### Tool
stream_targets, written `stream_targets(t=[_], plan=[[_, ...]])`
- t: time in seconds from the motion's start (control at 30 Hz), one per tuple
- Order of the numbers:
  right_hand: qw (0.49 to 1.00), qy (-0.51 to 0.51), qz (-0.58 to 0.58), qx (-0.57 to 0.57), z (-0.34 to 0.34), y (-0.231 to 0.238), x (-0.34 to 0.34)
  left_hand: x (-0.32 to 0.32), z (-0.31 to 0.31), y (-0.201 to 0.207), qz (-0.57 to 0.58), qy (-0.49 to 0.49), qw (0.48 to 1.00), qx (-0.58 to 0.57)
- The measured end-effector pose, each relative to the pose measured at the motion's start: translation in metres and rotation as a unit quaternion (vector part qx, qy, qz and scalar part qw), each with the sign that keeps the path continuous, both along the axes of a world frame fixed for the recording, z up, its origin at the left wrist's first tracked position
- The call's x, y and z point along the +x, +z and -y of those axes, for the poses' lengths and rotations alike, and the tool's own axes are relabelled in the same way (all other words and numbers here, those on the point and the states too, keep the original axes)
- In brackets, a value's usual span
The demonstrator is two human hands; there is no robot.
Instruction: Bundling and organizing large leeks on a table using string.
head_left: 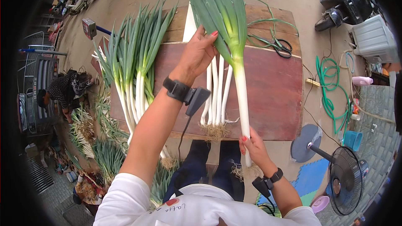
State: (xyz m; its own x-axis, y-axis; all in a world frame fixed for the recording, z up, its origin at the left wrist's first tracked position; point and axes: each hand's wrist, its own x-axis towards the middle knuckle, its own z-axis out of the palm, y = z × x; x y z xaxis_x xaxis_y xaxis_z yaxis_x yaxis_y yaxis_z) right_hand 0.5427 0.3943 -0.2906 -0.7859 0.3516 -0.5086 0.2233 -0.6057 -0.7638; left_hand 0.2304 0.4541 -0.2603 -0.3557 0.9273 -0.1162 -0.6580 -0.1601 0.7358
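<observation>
A long leek point(240, 88) stands nearly upright in front of me, its green leaves fanning out past the top of the view. My right hand point(254, 145) is closed around its white lower end, just above the roots. Up by the leaves, my left hand point(200, 52) is closed, with thumb and fingers pinching a green leaf. Behind the held leek, several slimmer leeks point(215, 96) lie on the reddish-brown board point(272, 96), roots toward me; their upper parts are hidden. A larger bunch of leeks point(134, 62) lies to the left of my left forearm.
Black scissors point(283, 48) and loose leaf strips point(272, 20) lie at the board's far right. A standing fan point(345, 181) is at lower right, a green hose point(328, 81) on the floor beyond. Leek heaps point(108, 155) cover the floor at left, near a bending person point(63, 90).
</observation>
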Motion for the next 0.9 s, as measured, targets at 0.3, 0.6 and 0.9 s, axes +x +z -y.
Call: stream_targets(t=[0.3, 0.6, 0.9], plan=[[0.989, -0.141, -0.003, -0.046, -0.044, -0.123, -0.072, 0.022, 0.063, -0.109, -0.37, -0.009, 0.878, -0.303], [0.874, 0.1, 0.308, 0.362, -0.019, -0.106, -0.056, 0.084, 0.158, -0.131, -0.326, -0.041, 0.847, -0.419], [0.839, 0.029, 0.243, 0.486, -0.026, -0.118, -0.084, 0.086, 0.155, -0.148, -0.395, -0.006, 0.822, -0.41]])
